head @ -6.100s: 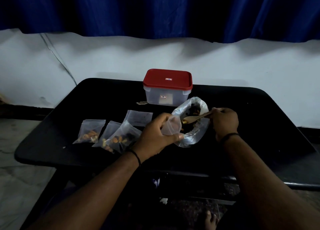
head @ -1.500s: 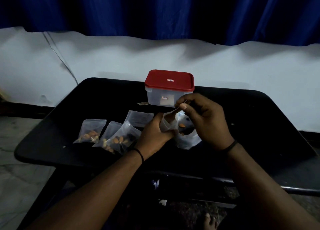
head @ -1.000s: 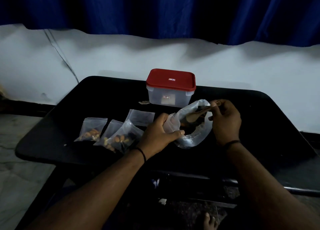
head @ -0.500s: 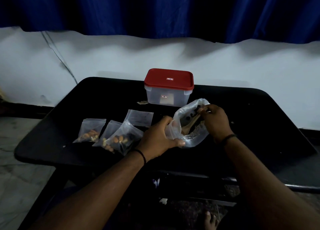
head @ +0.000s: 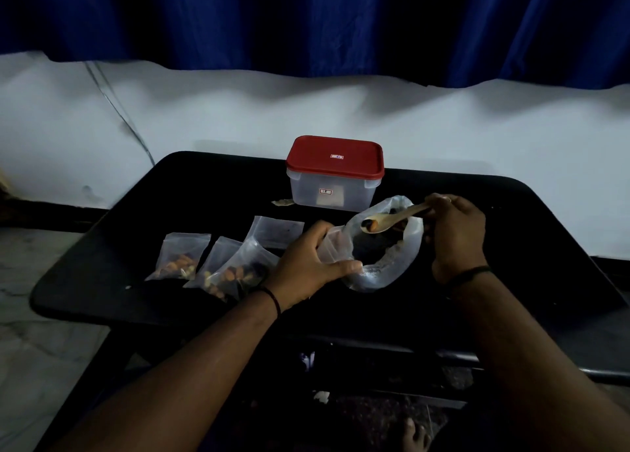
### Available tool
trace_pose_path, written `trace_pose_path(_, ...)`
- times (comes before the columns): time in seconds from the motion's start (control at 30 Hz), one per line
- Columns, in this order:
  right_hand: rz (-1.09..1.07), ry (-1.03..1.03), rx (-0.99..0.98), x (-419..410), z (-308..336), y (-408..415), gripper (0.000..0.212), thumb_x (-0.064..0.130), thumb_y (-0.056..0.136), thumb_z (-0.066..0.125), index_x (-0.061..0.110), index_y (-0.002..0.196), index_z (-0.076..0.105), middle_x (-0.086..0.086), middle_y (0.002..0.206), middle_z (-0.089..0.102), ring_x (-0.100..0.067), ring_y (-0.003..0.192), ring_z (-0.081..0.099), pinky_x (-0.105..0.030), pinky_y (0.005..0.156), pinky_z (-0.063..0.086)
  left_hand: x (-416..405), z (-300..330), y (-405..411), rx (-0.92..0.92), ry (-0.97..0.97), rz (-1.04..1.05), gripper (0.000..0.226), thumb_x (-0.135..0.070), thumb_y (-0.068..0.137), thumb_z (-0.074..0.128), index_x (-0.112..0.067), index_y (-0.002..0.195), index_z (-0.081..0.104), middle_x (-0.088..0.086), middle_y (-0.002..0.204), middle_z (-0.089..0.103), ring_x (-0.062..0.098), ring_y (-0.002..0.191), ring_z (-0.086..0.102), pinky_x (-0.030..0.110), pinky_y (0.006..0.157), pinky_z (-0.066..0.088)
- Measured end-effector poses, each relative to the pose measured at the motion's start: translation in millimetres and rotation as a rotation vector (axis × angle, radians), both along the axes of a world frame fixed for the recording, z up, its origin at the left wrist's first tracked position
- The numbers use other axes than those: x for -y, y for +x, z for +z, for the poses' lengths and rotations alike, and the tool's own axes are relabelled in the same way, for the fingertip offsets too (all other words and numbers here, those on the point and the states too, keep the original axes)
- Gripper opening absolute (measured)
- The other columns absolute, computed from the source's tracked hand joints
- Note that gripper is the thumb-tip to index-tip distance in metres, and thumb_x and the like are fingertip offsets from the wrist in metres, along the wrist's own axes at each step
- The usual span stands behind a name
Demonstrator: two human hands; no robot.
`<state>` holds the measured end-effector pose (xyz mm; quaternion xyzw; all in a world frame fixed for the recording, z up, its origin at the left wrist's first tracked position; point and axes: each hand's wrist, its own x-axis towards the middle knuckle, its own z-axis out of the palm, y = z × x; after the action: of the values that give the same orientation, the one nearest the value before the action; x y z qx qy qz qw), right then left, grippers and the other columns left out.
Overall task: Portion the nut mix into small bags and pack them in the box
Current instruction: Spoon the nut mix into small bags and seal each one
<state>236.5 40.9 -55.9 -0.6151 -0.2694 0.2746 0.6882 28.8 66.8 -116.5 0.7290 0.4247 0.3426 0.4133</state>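
Head view: a small bag (head: 335, 247) is held open by the left hand (head: 308, 264), with the fingers and thumb curled round it, near the middle of the black table (head: 511, 264). A wooden spoon (head: 392, 220) is pinched at its handle by the right hand (head: 455, 233). A few nuts are seen in the bowl of the spoon. The spoon is held over the mouth of the big bag (head: 385, 247) of nut mix, which lies just beside the small bag, on its right.

The step in hand looks like filling: nuts have been scooped and are to be tipped into the small bag. For the next move, the spoon should be carried to the left, kept level so nothing is dropped, and tipped only when its bowl is over the small bag's mouth. The mouth should be kept wide by the left hand.

Toward the left edge of the table, 3 filled bags (head: 180, 260) are laid in a row, 2 of them overlapping. 1 empty bag (head: 278, 231) is laid just behind them. The box (head: 334, 175) is set by the far edge, and its red lid (head: 335, 158) is on. Nothing looks packed yet, so the lid must be taken off later. It cannot be told how many nuts are in the small bag.
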Motion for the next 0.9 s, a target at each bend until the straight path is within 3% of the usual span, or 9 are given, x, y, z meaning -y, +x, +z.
trace_pose_path(0.07, 0.028, 0.066, -0.004, 5, 8, -11, 0.021, 0.005, 0.092, 0.055, 0.015, 0.077, 0.065, -0.004, 0.07, 0.062, -0.012, 0.06, 0.058, -0.025, 0.058, 0.046, 0, 1, 1, 0.034, -0.012, 0.012, 0.05, -0.04, 0.073, 0.084, -0.025, 0.113, 0.057, -0.012, 0.109, 0.067, 0.0, 0.102, 0.062, 0.03, 0.086, 0.053)
trace_pose_path(0.17, 0.149, 0.113, 0.107, 11, 13, -30, 0.011, 0.008, 0.094, 0.058, 0.01, 0.085, 0.064, -0.01, 0.074, 0.066, -0.014, 0.062, 0.063, -0.032, 0.059, 0.053, -1, 1, 2, 0.072, -0.034, 0.024, 0.055, -0.049, 0.068, 0.082, -0.027, 0.112, 0.058, -0.011, 0.109, 0.069, 0.001, 0.103, 0.064, 0.033, 0.089, 0.053)
trace_pose_path(0.2, 0.225, 0.149, 0.186, 14, 14, -35, 0.008, 0.009, 0.094, 0.059, 0.007, 0.089, 0.064, -0.01, 0.077, 0.068, -0.015, 0.067, 0.065, -0.034, 0.062, 0.054, -1, 1, 2, 0.078, -0.043, 0.024, 0.054, -0.05, 0.068, 0.082, -0.027, 0.111, 0.058, -0.011, 0.108, 0.069, 0.003, 0.102, 0.065, 0.035, 0.089, 0.054)
trace_pose_path(0.3, 0.521, 0.291, 0.578, 25, 22, -43, 0.007, 0.008, 0.095, 0.061, 0.008, 0.095, 0.068, -0.002, 0.091, 0.073, -0.007, 0.081, 0.068, -0.021, 0.071, 0.051, 0, 1, 2, 0.091, -0.048, 0.025, 0.058, -0.046, 0.071, 0.083, -0.029, 0.12, 0.057, -0.013, 0.114, 0.067, 0.0, 0.107, 0.062, 0.034, 0.092, 0.053)
trace_pose_path(0.4, 0.613, 0.387, 0.874, 29, 28, -44, 0.011, 0.009, 0.093, 0.064, 0.013, 0.1, 0.072, 0.008, 0.099, 0.071, -0.008, 0.092, 0.068, -0.019, 0.082, 0.048, -1, 1, 2, 0.087, -0.023, 0.049, 0.062, -0.042, 0.073, 0.083, -0.032, 0.127, 0.054, -0.016, 0.12, 0.064, -0.002, 0.113, 0.057, 0.031, 0.096, 0.05)
trace_pose_path(0.53, 0.553, 0.39, 0.588, 31, 31, -44, 0.011, 0.003, 0.094, 0.06, 0.009, 0.099, 0.069, 0.001, 0.091, 0.072, -0.004, 0.079, 0.065, -0.018, 0.073, 0.049, -2, 1, 2, 0.106, -0.023, 0.073, 0.061, -0.041, 0.072, 0.085, -0.032, 0.124, 0.055, -0.018, 0.116, 0.065, -0.003, 0.11, 0.058, 0.028, 0.093, 0.05)
trace_pose_path(0.63, 0.457, 0.398, 0.417, 30, 32, -36, 0.01, 0.003, 0.096, 0.058, 0.004, 0.1, 0.067, 0.006, 0.084, 0.072, -0.014, 0.07, 0.061, -0.025, 0.065, 0.051, -2, 0, 2, 0.098, -0.038, 0.052, 0.056, -0.039, 0.073, 0.084, -0.026, 0.12, 0.057, -0.014, 0.114, 0.066, -0.002, 0.107, 0.06, 0.026, 0.09, 0.049)
trace_pose_path(0.77, 0.299, 0.332, 0.253, 23, 23, -24, 0.011, 0.008, 0.097, 0.057, 0.012, 0.093, 0.066, 0.008, 0.074, 0.07, -0.011, 0.06, 0.058, -0.021, 0.054, 0.047, -1, 0, 2, 0.079, -0.034, 0.041, 0.062, -0.052, 0.065, 0.082, -0.026, 0.116, 0.057, -0.015, 0.111, 0.065, -0.004, 0.104, 0.06, 0.024, 0.087, 0.05)
trace_pose_path(0.9, 0.104, 0.188, 0.362, 11, -4, -1, 0.012, 0.011, 0.097, 0.058, 0.019, 0.091, 0.066, 0.004, 0.081, 0.07, -0.012, 0.072, 0.065, -0.029, 0.066, 0.051, 2, 3, 1, -0.015, 0.029, -0.041, 0.059, -0.059, 0.064, 0.081, -0.029, 0.107, 0.053, -0.014, 0.103, 0.064, -0.002, 0.097, 0.061, 0.025, 0.078, 0.052)
